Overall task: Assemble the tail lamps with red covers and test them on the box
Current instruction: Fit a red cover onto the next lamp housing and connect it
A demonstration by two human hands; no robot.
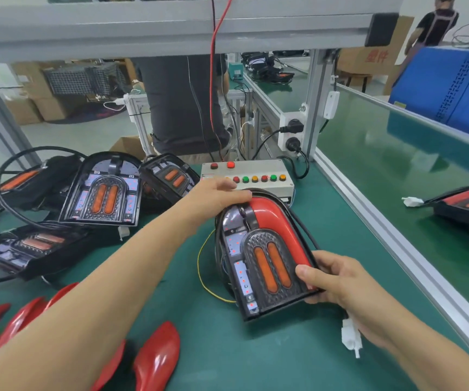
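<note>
Gripping arched tail lamp [264, 261] | right hand [337, 280] fingers pinch corner | left hand [216, 196] flat on glossy red cover [281, 221]

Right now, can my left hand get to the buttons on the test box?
Probably yes. The left hand rests on top of the tail lamp, right beside the test box, and nothing lies between its fingers and the buttons.
</note>
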